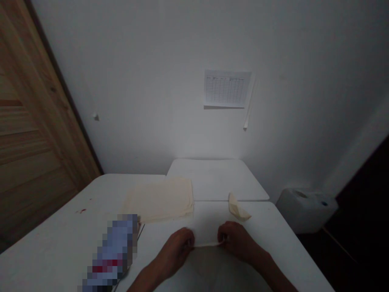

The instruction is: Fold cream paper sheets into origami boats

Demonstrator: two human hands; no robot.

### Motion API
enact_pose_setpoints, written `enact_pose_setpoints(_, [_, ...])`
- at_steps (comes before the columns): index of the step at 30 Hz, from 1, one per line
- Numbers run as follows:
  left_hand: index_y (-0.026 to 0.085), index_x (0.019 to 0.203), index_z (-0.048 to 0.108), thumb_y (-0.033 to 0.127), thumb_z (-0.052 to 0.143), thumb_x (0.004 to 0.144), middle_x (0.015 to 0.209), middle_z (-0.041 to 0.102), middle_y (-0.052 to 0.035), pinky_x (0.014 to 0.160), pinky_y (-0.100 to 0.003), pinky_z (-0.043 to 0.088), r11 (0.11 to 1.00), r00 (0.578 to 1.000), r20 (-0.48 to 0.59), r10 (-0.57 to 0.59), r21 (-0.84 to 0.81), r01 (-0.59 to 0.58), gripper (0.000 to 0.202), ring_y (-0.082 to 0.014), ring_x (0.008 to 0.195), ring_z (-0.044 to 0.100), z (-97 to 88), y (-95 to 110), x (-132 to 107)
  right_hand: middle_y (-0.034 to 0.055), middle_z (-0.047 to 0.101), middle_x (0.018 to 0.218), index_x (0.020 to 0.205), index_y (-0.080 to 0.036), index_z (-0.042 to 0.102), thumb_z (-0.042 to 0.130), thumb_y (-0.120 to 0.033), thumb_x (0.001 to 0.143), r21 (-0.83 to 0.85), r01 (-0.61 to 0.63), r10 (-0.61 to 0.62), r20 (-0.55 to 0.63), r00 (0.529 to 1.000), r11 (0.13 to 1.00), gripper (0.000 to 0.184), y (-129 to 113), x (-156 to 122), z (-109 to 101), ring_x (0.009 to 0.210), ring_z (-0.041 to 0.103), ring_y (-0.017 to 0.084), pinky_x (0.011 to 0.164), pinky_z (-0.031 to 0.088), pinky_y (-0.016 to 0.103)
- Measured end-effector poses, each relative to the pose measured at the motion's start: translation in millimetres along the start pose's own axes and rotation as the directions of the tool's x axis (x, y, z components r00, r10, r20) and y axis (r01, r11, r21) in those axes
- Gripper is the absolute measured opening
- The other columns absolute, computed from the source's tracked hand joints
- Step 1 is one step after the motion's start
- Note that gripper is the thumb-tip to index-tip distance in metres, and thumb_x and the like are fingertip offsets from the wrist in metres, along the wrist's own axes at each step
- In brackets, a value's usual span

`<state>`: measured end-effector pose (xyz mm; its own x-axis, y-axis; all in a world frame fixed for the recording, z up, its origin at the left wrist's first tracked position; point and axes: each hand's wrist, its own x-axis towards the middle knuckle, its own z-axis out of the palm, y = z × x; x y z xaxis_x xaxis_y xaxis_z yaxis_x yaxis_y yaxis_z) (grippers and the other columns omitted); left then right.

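My left hand (178,249) and my right hand (235,240) rest on the white table (60,235), close together near its front middle. Both are closed in a pinch on the ends of a thin cream strip of cloth (207,244) stretched flat between them. A stack of folded cream cloth (161,199) lies just behind my left hand. A small crumpled cream piece (237,207) lies behind my right hand.
A blurred-out flat object (111,253) lies at the front left of the table. A second white table (212,178) stands against the wall behind. A wooden door (27,134) is on the left, a white container (305,207) on the floor at right, a printed sheet (226,89) on the wall.
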<state>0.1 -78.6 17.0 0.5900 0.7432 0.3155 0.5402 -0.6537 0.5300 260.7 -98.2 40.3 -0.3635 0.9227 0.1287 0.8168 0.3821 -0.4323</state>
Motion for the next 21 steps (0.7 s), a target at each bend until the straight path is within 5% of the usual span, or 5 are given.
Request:
enact_pose_setpoints(5, [0.019, 0.087, 0.056, 0.012, 0.042, 0.093, 0.082, 0.06, -0.0041, 0.071, -0.031, 0.042, 0.984, 0.982, -0.117, 0.147, 0.117, -0.133, 0.016, -0.0188, 0.077, 0.052, -18.1, 3.3, 11.5, 0.0016, 0.066, 0.083, 0.085, -0.021, 0.067, 0.06, -0.013, 0.088, -0.046, 0.16, -0.166, -0.217, 0.962, 0.986, 0.011, -10.3, -1.3, -14.7, 0.085, 0.057, 0.016, 0.076, 0.042, 0.026])
enact_pose_setpoints(9, [0.016, 0.106, 0.058, 0.011, 0.039, 0.097, 0.091, 0.065, -0.0081, 0.073, -0.035, 0.046, 0.789, 0.827, -0.181, 0.533, 0.461, -0.407, 0.021, -0.0207, 0.08, 0.054, -33.8, 19.5, 14.5, 0.0045, 0.066, 0.085, 0.096, -0.02, 0.066, 0.052, -0.012, 0.093, -0.282, 0.312, -0.411, -0.431, 0.803, 0.907, 0.016, -12.1, -8.3, -15.6, 0.081, 0.055, 0.018, 0.076, 0.044, 0.03])
enact_pose_setpoints(11, [0.014, 0.11, 0.057, 0.013, 0.037, 0.099, 0.091, 0.065, -0.0089, 0.075, -0.036, 0.048, 0.731, 0.806, -0.13, 0.578, 0.521, -0.44, 0.023, -0.0215, 0.081, 0.056, -31.6, 26.0, 8.2, 0.0058, 0.066, 0.086, 0.098, -0.02, 0.065, 0.047, -0.009, 0.093, -0.362, 0.311, -0.457, -0.451, 0.767, 0.879, 0.022, -9.9, -16.7, -8.1, 0.08, 0.055, 0.018, 0.076, 0.044, 0.032])
enact_pose_setpoints(17, [0.022, 0.099, 0.061, 0.01, 0.052, 0.09, 0.088, 0.066, -0.0045, 0.082, -0.036, 0.05, 0.851, 0.946, 0.023, 0.322, 0.431, -0.3, 0.018, -0.0231, 0.085, 0.061, 5.5, 23.0, -26.9, 0.0039, 0.067, 0.09, 0.094, -0.021, 0.065, 0.053, -0.004, 0.086, -0.302, 0.242, -0.324, -0.256, 0.911, 0.922, 0.022, 2.4, -48.9, 28.6, 0.084, 0.058, 0.02, 0.078, 0.047, 0.032])
enact_pose_setpoints(21, [0.023, 0.09, 0.062, 0.008, 0.051, 0.087, 0.09, 0.066, -0.005, 0.08, -0.035, 0.051, 0.934, 0.982, 0.044, 0.183, 0.303, -0.188, 0.019, -0.0222, 0.084, 0.062, 15.9, 20.1, -37.6, 0.0011, 0.069, 0.092, 0.093, -0.022, 0.065, 0.06, 0.0, 0.081, -0.193, 0.222, -0.255, -0.167, 0.952, 0.956, 0.025, 2.1, -61.3, 34.8, 0.086, 0.06, 0.019, 0.084, 0.047, 0.031])
